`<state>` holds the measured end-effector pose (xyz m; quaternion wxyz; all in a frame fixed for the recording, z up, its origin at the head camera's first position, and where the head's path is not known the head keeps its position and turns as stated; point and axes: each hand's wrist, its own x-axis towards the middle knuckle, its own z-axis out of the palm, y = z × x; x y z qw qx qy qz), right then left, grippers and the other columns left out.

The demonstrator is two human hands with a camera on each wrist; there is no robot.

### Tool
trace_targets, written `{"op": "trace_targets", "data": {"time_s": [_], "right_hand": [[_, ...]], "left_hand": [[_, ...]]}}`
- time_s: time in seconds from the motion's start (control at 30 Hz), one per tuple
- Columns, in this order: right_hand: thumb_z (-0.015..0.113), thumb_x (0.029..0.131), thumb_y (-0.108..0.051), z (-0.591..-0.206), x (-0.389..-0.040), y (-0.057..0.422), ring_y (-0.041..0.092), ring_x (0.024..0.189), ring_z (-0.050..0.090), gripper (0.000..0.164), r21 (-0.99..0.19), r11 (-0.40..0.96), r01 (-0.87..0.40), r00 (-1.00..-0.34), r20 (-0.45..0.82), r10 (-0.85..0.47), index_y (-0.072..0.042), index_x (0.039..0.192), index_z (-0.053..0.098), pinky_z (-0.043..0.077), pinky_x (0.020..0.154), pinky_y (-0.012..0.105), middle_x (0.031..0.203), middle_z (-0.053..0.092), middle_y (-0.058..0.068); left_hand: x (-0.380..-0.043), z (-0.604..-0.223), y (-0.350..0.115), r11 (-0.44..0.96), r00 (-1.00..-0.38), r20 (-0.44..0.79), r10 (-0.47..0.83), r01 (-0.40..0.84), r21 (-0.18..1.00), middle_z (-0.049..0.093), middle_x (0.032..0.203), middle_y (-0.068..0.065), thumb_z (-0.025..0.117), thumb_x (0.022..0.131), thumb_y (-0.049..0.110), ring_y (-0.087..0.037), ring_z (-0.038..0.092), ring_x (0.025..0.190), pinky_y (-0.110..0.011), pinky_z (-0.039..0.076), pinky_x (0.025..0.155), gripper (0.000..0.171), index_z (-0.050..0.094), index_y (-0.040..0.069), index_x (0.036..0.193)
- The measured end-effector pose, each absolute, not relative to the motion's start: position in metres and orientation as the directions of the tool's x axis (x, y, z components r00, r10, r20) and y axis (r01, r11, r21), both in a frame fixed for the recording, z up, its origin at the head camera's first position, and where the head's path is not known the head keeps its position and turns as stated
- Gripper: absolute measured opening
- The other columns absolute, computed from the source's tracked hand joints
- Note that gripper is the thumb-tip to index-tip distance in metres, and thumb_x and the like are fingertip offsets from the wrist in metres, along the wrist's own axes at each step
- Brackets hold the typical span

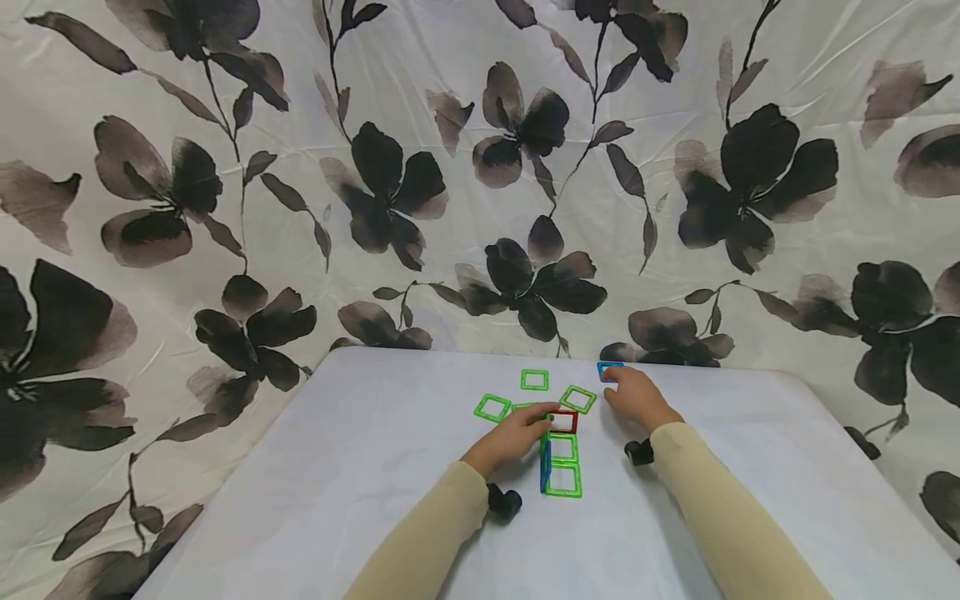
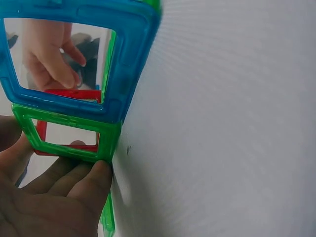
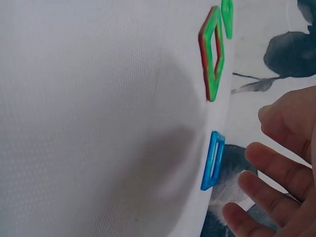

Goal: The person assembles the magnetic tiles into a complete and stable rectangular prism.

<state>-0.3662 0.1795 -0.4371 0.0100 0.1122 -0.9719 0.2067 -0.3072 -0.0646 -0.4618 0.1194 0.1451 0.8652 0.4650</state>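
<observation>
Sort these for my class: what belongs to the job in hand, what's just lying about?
Job in hand:
left hand
green frame it holds
red frame
standing blue frame
two nearest green frames
right hand
blue frame near it

Lying about, probably spares:
farthest green frame
leftmost green frame

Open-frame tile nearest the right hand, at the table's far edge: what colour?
Blue; that open-frame tile shows best in the right wrist view.

Probably a room in a home, though a plain filming corner would look alike: wrinkled floral-print cloth (image 1: 465, 200) hangs behind a white table (image 1: 300, 500), past both far corners, and toy magnetic tiles (image 1: 535, 388) lie toward its far edge.
</observation>
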Motion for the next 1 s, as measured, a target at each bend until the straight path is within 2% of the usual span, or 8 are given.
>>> {"op": "trace_targets", "data": {"time_s": [0.23, 0.47, 0.7, 1.0], "right_hand": [[0.053, 0.094, -0.015, -0.445, -0.379, 0.181, 0.041, 0.128, 0.048, 0.038, -0.407, 0.897, -0.172, -0.982, 0.003, -0.187, -0.001, 0.130, 0.057, 0.037, 0.107, 0.057, 0.135, 0.055, 0.022], [0.051, 0.096, -0.016, -0.446, -0.382, 0.186, 0.043, 0.132, 0.043, 0.042, -0.398, 0.904, -0.157, -0.980, -0.053, -0.194, -0.002, 0.136, 0.050, 0.033, 0.109, 0.060, 0.141, 0.050, 0.023], [0.045, 0.100, -0.018, -0.444, -0.380, 0.188, 0.045, 0.138, 0.035, 0.046, -0.379, 0.917, -0.122, -0.978, -0.110, -0.175, -0.003, 0.143, 0.043, 0.028, 0.111, 0.062, 0.147, 0.042, 0.024], [0.038, 0.102, -0.017, -0.448, -0.380, 0.186, 0.046, 0.139, 0.032, 0.046, -0.360, 0.928, -0.094, -0.971, -0.171, -0.165, -0.002, 0.145, 0.042, 0.027, 0.112, 0.061, 0.148, 0.041, 0.025]], "left_hand": [[-0.306, -0.462, -0.065, 0.501, -0.934, -0.075, 0.350, 0.119, 0.857, 0.055, 0.141, 0.001, 0.049, 0.101, 0.033, -0.025, 0.040, 0.140, -0.054, 0.030, 0.113, 0.039, 0.052, 0.033, 0.140], [-0.301, -0.458, -0.064, 0.539, -0.941, -0.085, 0.327, 0.112, 0.835, 0.050, 0.145, 0.002, 0.049, 0.100, 0.036, -0.023, 0.043, 0.136, -0.053, 0.034, 0.112, 0.038, 0.052, 0.039, 0.138], [-0.301, -0.457, -0.063, 0.522, -0.932, -0.047, 0.358, 0.158, 0.838, 0.056, 0.140, 0.001, 0.049, 0.101, 0.033, -0.023, 0.044, 0.137, -0.051, 0.034, 0.112, 0.039, 0.052, 0.034, 0.139], [-0.304, -0.462, -0.065, 0.511, -0.936, -0.051, 0.349, 0.144, 0.848, 0.056, 0.139, 0.002, 0.050, 0.100, 0.034, -0.021, 0.045, 0.136, -0.050, 0.035, 0.112, 0.038, 0.053, 0.034, 0.139]]}}
